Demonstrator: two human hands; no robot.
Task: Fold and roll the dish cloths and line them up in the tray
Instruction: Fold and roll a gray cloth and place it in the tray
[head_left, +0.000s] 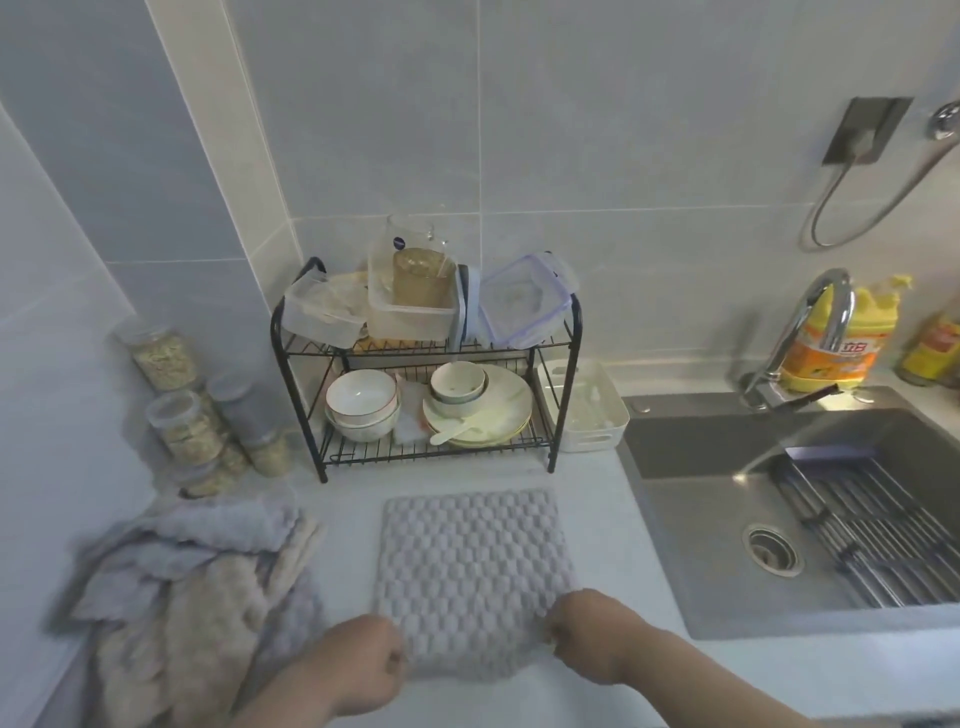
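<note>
A pale kitchen surface runs under grey wall tiles, beside a steel sink. Your left hand and right hand each pinch a near corner of the grey, waffle-textured square dish cloth, spread flat beyond your grip. It looks soft, light and limp, so keep hold at the corners when folding. Left of your grip waits a heap of grey and beige cloths; far beyond sits the white plastic tray.

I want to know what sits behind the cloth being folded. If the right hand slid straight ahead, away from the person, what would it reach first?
The right hand would first cross the grey cloth it grips, then bare counter. Beyond that, probably the white tray beside the dish rack, though depth is hard to judge.
</note>
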